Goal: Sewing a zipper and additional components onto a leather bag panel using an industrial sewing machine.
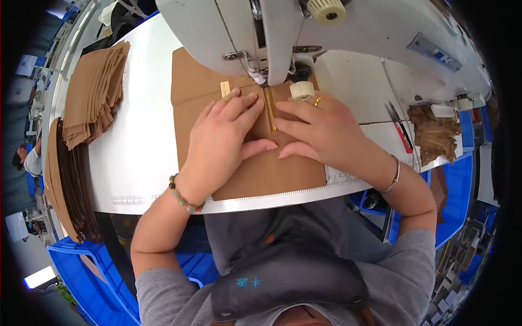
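Brown panel (272,179) under left hand (222,130) and right hand (329,130), fingers (292,128) spread, has white table (142,152) past its left edge

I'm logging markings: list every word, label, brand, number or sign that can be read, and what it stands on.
Apron: two blue characters, not copied here.
Table: ruler marks along the edge; any numbers too small to read.
Sewing machine: plate, too blurred to read.

Red-hdl snips (401,132) R; blue bin (69,273) btm L.
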